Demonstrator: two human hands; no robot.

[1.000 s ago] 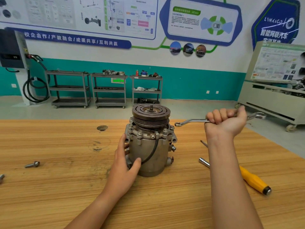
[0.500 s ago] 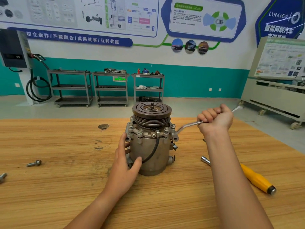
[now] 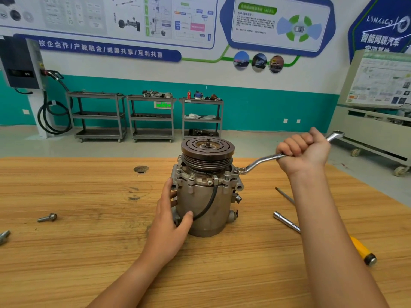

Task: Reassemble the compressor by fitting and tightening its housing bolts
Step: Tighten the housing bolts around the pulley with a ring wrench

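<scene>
1. While the compressor (image 3: 206,196) stands upright near the middle of the wooden surface (image 3: 89,263), pulley (image 3: 207,150) uppermost, your left hand (image 3: 171,221) holds its left side. The grip spans the housing, thumb across the front and fingers round the far side.
2. Your right hand (image 3: 304,152) is raised to the right of the unit. Its grip is a tight fist round the shank of an offset ring wrench (image 3: 258,163), whose free end projects beyond the fist.
3. The wrench's near ring sits at the flange bolt (image 3: 236,169) on the right of the top flange. Full seating on the head cannot be confirmed.
4. A black cable (image 3: 211,203) runs from the flange down the front of the housing to your left thumb.
5. One loose bolt (image 3: 47,217) lies on the surface well to the left; a second bolt (image 3: 4,236) lies at the frame's left edge.
6. A yellow-handled driver (image 3: 360,247) lies to the right, partly hidden by your right forearm, with a thin rod (image 3: 284,195) just beyond it.
</scene>
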